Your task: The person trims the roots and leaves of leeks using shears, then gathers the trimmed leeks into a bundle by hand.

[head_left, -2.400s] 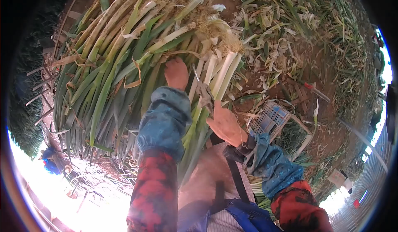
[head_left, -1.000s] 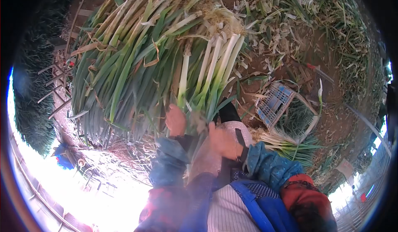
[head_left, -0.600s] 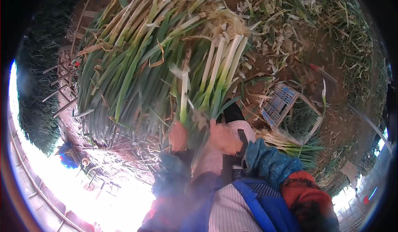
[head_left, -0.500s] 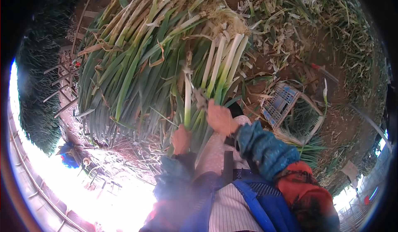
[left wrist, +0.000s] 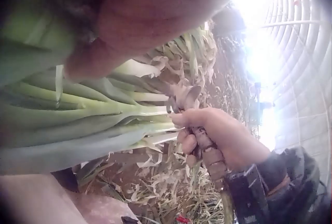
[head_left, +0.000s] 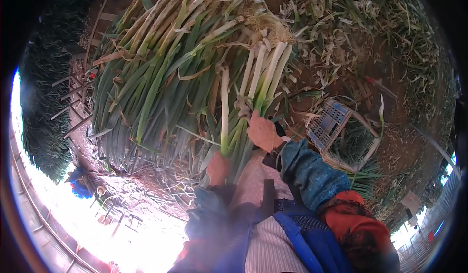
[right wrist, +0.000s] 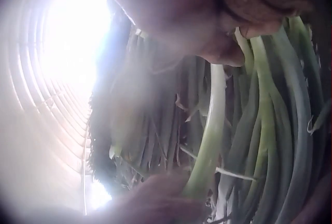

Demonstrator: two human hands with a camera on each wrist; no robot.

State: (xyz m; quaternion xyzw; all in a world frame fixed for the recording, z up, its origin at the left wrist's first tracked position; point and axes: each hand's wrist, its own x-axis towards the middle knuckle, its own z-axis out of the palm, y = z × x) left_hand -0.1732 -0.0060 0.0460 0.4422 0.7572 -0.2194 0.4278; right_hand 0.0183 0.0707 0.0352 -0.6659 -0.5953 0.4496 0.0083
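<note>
Low in the head view, my left hand [head_left: 218, 168] grips a green onion [head_left: 224, 107] by its green part. Its pale stem points away from me, with a ragged brown end at the top. My right hand [head_left: 264, 132] holds a cloth-wrapped tool [head_left: 243, 107] just right of that stem. The left wrist view shows my fingers curled round the tool's taped handle [left wrist: 211, 156]. White-stemmed green onions [head_left: 263, 73] lie just beyond my right hand. In the right wrist view the held green onion [right wrist: 210, 130] runs up beneath the blurred right hand.
A large heap of rooted green onions [head_left: 151, 78] spreads to the left. On the right stands a plastic crate [head_left: 329, 124], with another bundle of green onions [head_left: 368, 181] beside it. Stripped leaves [head_left: 336, 14] litter the ground, and a red-handled tool [head_left: 382, 85] lies there.
From the heap, my left hand has drawn back towards my body with the green onion. A white flap of skin flew off beside its stem. My right hand dipped, then rose again with the tool.
</note>
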